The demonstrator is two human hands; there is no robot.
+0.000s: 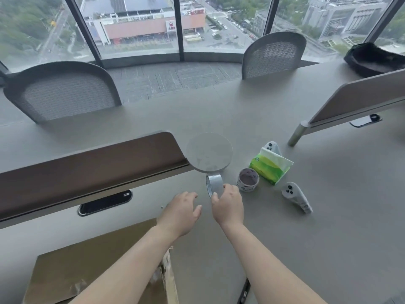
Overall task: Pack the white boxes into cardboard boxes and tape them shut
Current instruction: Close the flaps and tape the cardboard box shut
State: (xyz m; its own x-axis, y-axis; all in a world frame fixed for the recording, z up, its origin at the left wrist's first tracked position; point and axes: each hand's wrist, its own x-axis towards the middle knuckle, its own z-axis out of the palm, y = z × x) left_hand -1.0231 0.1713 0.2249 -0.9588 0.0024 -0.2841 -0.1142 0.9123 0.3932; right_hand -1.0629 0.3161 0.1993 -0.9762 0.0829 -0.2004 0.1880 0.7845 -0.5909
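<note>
Cardboard box (87,270) sits nearest, near-left, partly under the left forearm. Its top looks flat. A ragged strip of tape (169,279) runs along its right edge. No white boxes in view, so can't tell if they're already inside.

Left hand (182,210): fingers loose and spread, grasping nothing, just over the desk (328,238). Right hand (228,205): thumb and fingers pinch the clear tape roll (213,185), which stands on edge with its hole axis roughly left-right.

Key relation: the box lies near and left of both hands, back toward the person. The left hand is the closer one, and the roll is on the far-right side. My read: the roll has to come back near-left to reach the box, with the left hand free to steady the box or find the tape end.

Just right of the held roll, a printed tape roll (247,179) lies flat, markings unreadable. Further right are a green tissue pack (270,166) with an illegible logo and two white controllers (295,199) (272,148). The near one has a label too small to read.

Beyond the roll, a grey round disc (209,152) sits at the end of a brown divider (87,167). Far: mesh chairs (63,93), and a window onto a building with a red sign (171,26), characters not legible.
</note>
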